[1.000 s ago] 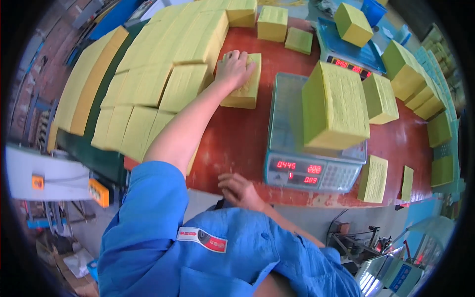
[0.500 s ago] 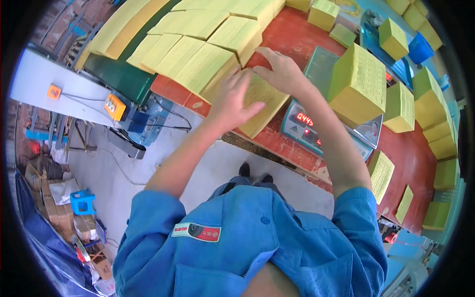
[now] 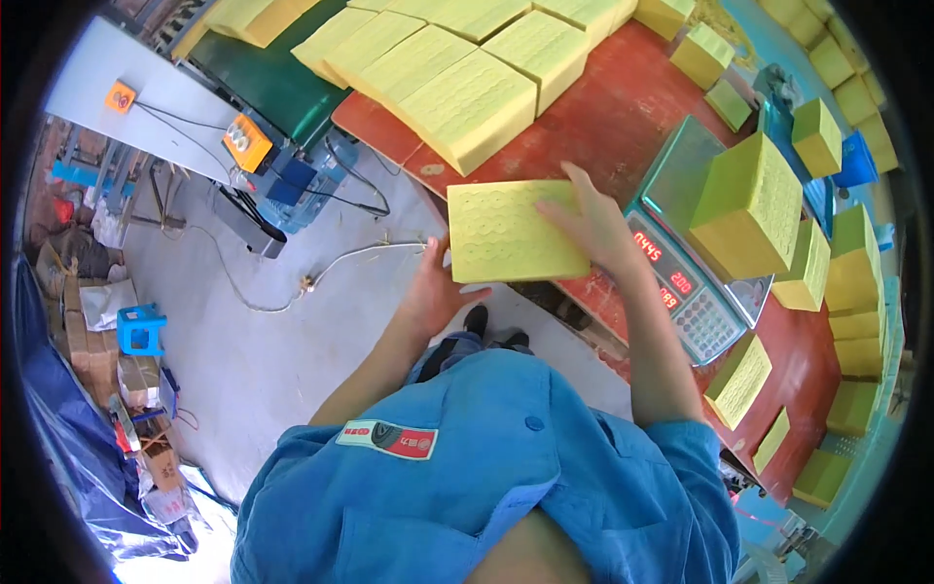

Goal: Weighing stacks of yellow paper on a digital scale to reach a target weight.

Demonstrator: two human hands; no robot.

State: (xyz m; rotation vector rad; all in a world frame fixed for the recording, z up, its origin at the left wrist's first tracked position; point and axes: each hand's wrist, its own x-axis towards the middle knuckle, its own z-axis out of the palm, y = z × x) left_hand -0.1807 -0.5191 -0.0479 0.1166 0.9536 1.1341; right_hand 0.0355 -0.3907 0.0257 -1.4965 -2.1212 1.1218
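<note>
Bright light, fisheye bending, black corners

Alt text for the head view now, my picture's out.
A patterned yellow block is held between the left hand and right hand, by a red table. Another yellow block sits on a digital scale at right.

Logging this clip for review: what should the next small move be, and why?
Probably settle the right hand more firmly on the right end of the held stack: that hand's fingers lie across the upward face, while the left hand supports the left end, and the stack appears partly beyond the table.
</note>
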